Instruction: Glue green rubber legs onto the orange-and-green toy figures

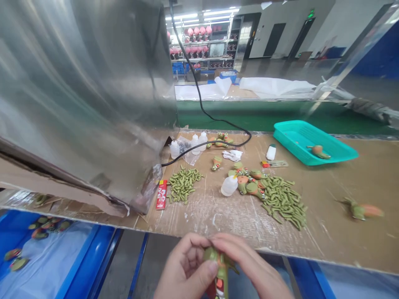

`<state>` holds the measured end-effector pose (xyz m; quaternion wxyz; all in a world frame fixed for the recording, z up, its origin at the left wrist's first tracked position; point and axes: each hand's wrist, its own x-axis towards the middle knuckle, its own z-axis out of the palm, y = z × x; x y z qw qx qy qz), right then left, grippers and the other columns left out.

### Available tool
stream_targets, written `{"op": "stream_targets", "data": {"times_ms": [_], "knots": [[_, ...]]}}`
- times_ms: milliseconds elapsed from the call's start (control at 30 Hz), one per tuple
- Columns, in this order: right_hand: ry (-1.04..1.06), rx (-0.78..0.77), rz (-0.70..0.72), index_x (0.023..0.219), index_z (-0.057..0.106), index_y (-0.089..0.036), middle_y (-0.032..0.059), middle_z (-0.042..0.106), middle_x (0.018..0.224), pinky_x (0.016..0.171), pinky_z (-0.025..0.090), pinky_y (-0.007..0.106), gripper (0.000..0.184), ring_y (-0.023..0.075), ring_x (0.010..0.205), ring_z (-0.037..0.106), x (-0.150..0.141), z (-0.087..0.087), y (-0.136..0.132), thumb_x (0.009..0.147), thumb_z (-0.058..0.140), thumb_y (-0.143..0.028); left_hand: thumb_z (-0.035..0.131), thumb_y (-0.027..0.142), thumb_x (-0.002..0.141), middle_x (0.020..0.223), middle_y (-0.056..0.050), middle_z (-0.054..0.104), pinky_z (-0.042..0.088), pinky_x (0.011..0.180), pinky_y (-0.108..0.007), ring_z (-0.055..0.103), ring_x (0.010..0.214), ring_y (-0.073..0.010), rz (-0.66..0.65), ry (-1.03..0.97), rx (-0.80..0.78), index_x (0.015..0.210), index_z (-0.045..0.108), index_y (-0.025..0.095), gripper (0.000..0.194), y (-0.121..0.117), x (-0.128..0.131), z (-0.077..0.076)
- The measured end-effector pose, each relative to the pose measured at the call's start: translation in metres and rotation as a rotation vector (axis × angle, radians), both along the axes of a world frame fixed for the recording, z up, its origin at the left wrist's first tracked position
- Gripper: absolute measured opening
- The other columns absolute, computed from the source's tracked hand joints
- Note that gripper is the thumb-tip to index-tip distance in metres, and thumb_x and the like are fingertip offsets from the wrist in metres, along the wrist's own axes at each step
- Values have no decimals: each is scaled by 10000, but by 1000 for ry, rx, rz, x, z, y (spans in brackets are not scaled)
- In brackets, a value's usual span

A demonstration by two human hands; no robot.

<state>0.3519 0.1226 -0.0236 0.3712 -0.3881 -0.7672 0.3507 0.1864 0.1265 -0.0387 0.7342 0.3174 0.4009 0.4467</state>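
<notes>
Just below the bench's front edge, my left hand (183,270) is closed round a small green and orange toy figure (222,272) with a red mouth and white teeth. My right hand (249,263) lies against the figure's other side, fingers wrapped over its top. Part of the figure is hidden by the fingers. On the bench ahead are a pile of small curved green pieces (285,201) and a smaller pile of green pieces (184,183). Several similar figures (252,187) lie beside a white squeeze bottle (229,186) with a yellow tip.
A turquoise basket (346,153) holds one figure. Another figure (363,209) lies at right. A black cable (199,95) hangs onto the bench beside a large metal housing (93,91). Blue bins (102,249) stand below. A red packet (161,194) and a cutter (276,164) lie on cardboard.
</notes>
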Motion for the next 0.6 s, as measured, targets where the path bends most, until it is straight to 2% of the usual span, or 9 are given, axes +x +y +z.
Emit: {"op": "stream_targets", "data": {"times_ms": [67, 167, 267, 300, 333, 400, 467, 533, 600], "knots": [[-58, 121, 16, 1307, 409, -327, -1, 551, 1240, 952, 404, 193, 522, 163, 1121, 523, 5, -3, 2, 840, 617, -433, 732, 377, 674, 571, 62, 584, 354, 464, -179, 469, 467, -55, -56, -12, 20, 826, 515, 209, 314, 6, 13, -6], [-187, 175, -138, 1264, 455, -281, 20, 581, 1204, 918, 445, 204, 534, 178, 1087, 553, 26, -6, 4, 795, 677, -409, 643, 444, 734, 593, 58, 569, 371, 458, -192, 481, 476, -77, -177, 41, 92, 908, 419, 233, 354, 14, 32, -12], [-400, 115, -437, 1254, 473, -229, 76, 558, 1232, 897, 481, 317, 456, 232, 1101, 546, 77, -16, 9, 854, 573, -425, 477, 364, 847, 685, 1, 595, 464, 460, -256, 583, 569, -157, -211, 452, 294, 969, 425, 228, 190, 33, 37, -5], [-483, 81, -534, 1262, 465, -217, 89, 554, 1237, 894, 483, 371, 475, 254, 1093, 550, 99, -21, 12, 858, 549, -454, 414, 302, 874, 732, -22, 608, 493, 497, -288, 606, 618, -176, -184, 665, 419, 963, 453, 224, 125, 43, 36, -1], [-545, 105, -655, 1228, 499, -200, 103, 587, 1186, 862, 494, 419, 500, 282, 1039, 580, 122, -25, 16, 842, 532, -517, 418, 256, 871, 791, -45, 623, 508, 580, -334, 616, 693, -200, -158, 794, 516, 933, 501, 219, 111, 55, 34, 4], [-657, 126, -884, 1138, 569, -127, 157, 641, 1056, 799, 503, 464, 603, 340, 930, 614, 163, -33, 26, 800, 471, -617, 457, 184, 843, 861, -61, 615, 470, 755, -421, 589, 825, -236, -123, 929, 632, 894, 578, 210, 134, 82, 30, 12], [-688, 152, -986, 1046, 610, -50, 249, 628, 1013, 809, 453, 523, 626, 418, 936, 580, 187, -34, 35, 802, 435, -600, 453, 107, 824, 923, -73, 596, 419, 844, -462, 547, 930, -260, -101, 1050, 731, 896, 624, 203, 209, 110, 31, 17], [-667, 201, -1050, 1005, 614, -5, 301, 581, 1065, 879, 374, 553, 595, 458, 1010, 518, 188, -30, 42, 823, 420, -538, 471, 73, 818, 1006, -76, 598, 380, 903, -489, 510, 1023, -266, -87, 1141, 803, 945, 636, 197, 242, 135, 38, 17], [-584, 237, -1067, 1028, 601, -35, 265, 566, 1101, 927, 335, 535, 515, 425, 1052, 494, 164, -24, 45, 839, 441, -486, 514, 137, 837, 1075, -64, 602, 377, 917, -521, 507, 1073, -266, -77, 1203, 842, 1008, 614, 187, 204, 155, 49, 13]]}}
